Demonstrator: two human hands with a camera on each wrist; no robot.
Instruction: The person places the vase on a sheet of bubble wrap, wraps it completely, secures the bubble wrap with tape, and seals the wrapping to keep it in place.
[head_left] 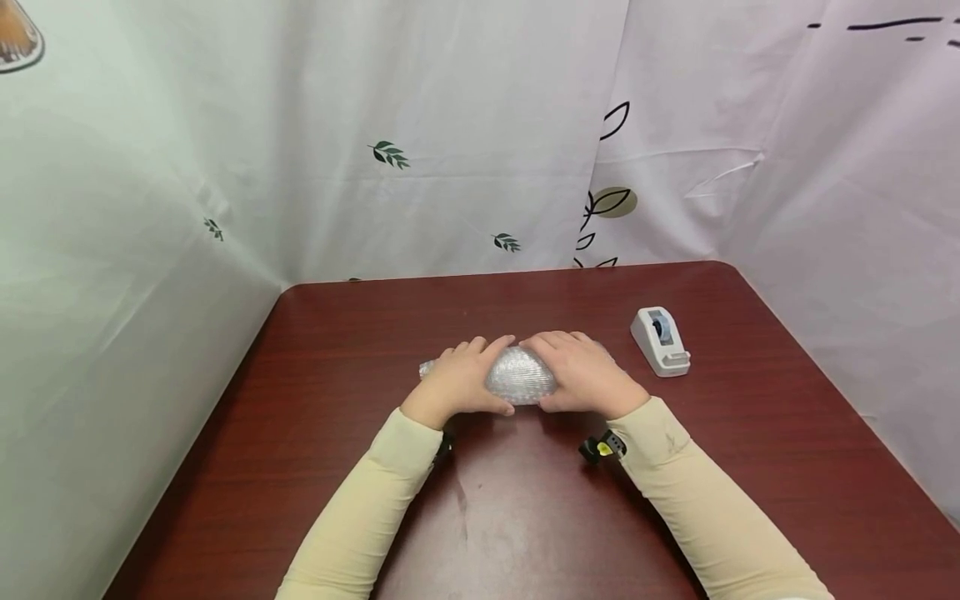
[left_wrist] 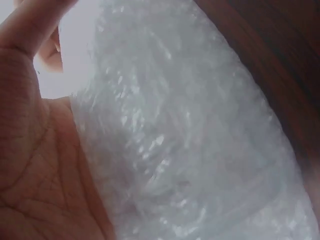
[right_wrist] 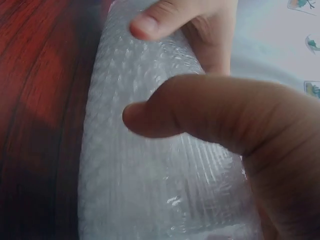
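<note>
A bundle of clear bubble wrap (head_left: 519, 377) lies crosswise on the table, its bubbled surface showing between the two hands. From its left side, my left hand (head_left: 462, 379) grips it, fingers over the far side and thumb on the near side. My right hand (head_left: 583, 375) holds it the same way from the right. The right wrist view shows the right thumb (right_wrist: 195, 107) bent over the bubble wrap (right_wrist: 135, 170), with the left thumb (right_wrist: 162, 20) farther along it. Beside the left palm (left_wrist: 45, 170), the wrap fills most of the left wrist view. Whatever the wrap encloses cannot be made out.
A white tape dispenser (head_left: 660, 343) stands on the table to the right of the right hand. The dark red wooden table (head_left: 300, 467) is bordered by a pale curtain (head_left: 450, 200) at the back and on both sides.
</note>
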